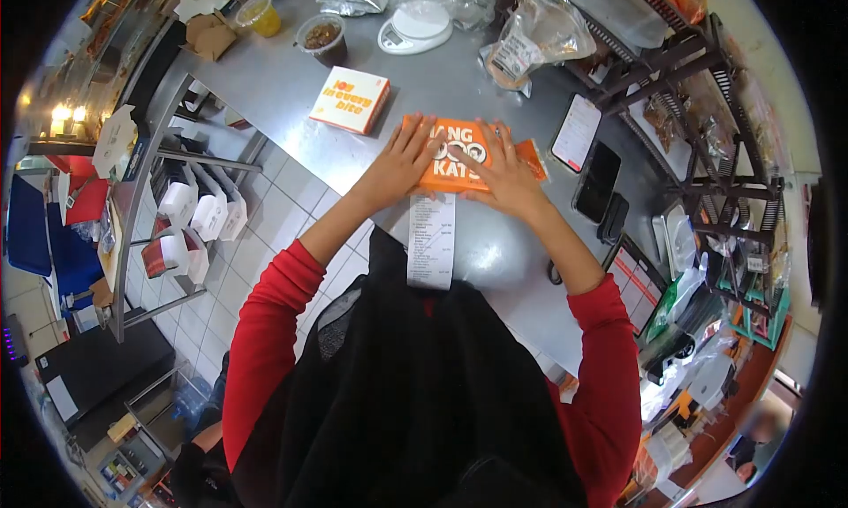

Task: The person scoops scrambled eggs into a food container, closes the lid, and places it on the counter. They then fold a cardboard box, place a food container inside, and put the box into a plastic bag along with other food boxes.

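Note:
An orange printed package [455, 133] with white lettering lies flat on the metal table [291, 124] in front of me. My left hand [405, 159] rests on its left side, fingers stretched out. On its right side lies my right hand [502, 172], also flat with the fingers spread. Neither hand is wrapped round anything. A long printed receipt [431, 243] comes out from under the package's near edge and hangs toward my apron. A smaller orange packet [532, 159] shows beside my right hand, partly hidden. Left of the package sits a white and orange box [351, 100].
A dark-filled cup [322, 40], a yellow-filled cup [259, 16] and a white scale [415, 26] stand at the back. Phones [577, 132] and a tablet [634, 283] lie to the right, beside a dark rack [720, 128]. Folded boxes [210, 203] fill a shelf at left.

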`<state>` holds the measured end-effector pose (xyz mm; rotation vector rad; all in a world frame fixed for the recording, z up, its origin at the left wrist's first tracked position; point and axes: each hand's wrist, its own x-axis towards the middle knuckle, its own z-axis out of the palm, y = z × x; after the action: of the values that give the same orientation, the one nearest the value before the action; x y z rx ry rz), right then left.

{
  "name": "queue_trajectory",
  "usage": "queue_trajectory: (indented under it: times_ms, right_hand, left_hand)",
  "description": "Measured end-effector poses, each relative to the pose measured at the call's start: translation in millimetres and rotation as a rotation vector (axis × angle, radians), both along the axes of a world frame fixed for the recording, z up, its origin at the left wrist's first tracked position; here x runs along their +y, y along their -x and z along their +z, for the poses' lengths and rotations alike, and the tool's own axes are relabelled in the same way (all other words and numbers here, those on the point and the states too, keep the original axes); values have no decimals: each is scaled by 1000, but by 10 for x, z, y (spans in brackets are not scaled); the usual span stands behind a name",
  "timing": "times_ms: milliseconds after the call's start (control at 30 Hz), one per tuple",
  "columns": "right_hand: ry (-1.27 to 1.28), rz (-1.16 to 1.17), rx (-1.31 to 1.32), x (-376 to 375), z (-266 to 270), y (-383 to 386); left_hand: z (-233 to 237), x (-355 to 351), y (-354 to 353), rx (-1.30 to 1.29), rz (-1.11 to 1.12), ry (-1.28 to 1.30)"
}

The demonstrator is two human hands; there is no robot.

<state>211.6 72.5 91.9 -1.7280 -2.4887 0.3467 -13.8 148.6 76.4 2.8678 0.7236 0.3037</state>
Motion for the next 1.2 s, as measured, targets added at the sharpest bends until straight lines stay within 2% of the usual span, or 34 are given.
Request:
queue_trajectory:
  times_ms: [100, 200, 233, 267, 300, 333, 367, 400, 467, 533, 633, 733, 767, 800, 833, 867, 900, 933, 967, 1000, 1033, 1067, 1100, 1133, 1200]
  right_hand:
    - [-74, 34, -11, 21, -115, -26]
    - [-144, 68, -7, 70, -234, -59]
    - [-133, 42, 8, 69, -241, -11]
    - [-119, -14, 14, 19, -265, 1]
    - [-130, -135, 382, -23, -393, 26]
    - [-40, -93, 351, -32, -262, 10]
    - [-97, -65, 158, -97, -87, 52]
    - [-290, -54, 146, -172, 2, 69]
    - [-300, 66, 140, -213, -169, 43]
    - [-603, -22, -364, -360, -115, 78]
    - [286, -296, 429, -724, 485, 6]
    - [-548, -1044, 818, -1719, 217, -377]
    - [-680, -1392, 726, -2235, 144, -644]
    - [-922, -1556, 567, -2774, 249, -915]
    - [-1076, -1788, 295, -3298, 290, -1205]
    - [-1233, -1826, -22, -3848, 161, -1549]
    - [-1071, -2021, -314, -4289, 141, -1792]
    - [-1023, -2189, -265, -4551, 180, -2015]
    - [-898, -2217, -154, -4818, 177, -2243]
    - [-677, -2159, 133, -5209, 12, -2553]
    - [-560, -2149, 740, -5235, 299, -2629]
    - [-377, -2034, 1337, -5209, 586, -2569]
    - [-346, -1939, 1391, -5334, 479, -2681]
    - [-304, -1840, 1441, -5520, 355, -2823]
    - [-334, -1836, 1530, -5633, 327, -2868]
  left_hand:
    - [90, 17, -33, 3, -2, 2]
    - [173, 152, -28, 204, -72, 43]
    - [132, 154, -16, 127, -85, 178]
    - [9, 98, 19, 36, -82, 109]
    - [-88, 48, 26, -68, -109, 46]
    - [-32, 40, 17, -159, -171, 156]
    - [23, 61, 4, -129, -194, 148]
    - [58, 17, -15, -79, -143, 154]
    - [-119, -20, -74, -75, -67, 105]
    - [6, -97, -98, -9, -72, 15]
    - [47, -32, -140, -10, -96, 25]
    - [374, -3, -378, 261, 29, 33]
    - [347, -66, -547, 78, 4, -50]
    - [431, -175, -803, -142, -145, 143]
    - [706, -519, -1186, -291, -210, 335]
    - [821, -879, -1574, -343, -370, 480]
    - [911, -1254, -1940, -396, -523, 624]
    - [790, -1672, -2338, -408, -676, 755]
    - [721, -2196, -2751, -459, -787, 828]
    - [594, -2708, -3153, -470, -927, 901]
    - [522, -3209, -3545, -495, -1043, 822]
    - [431, -3692, -3881, -471, -1057, 733]
    - [361, -4076, -4129, -410, -1019, 852]
    - [179, -4440, -4348, -486, -959, 859]
    - [-76, -4837, -4609, -478, -908, 711]
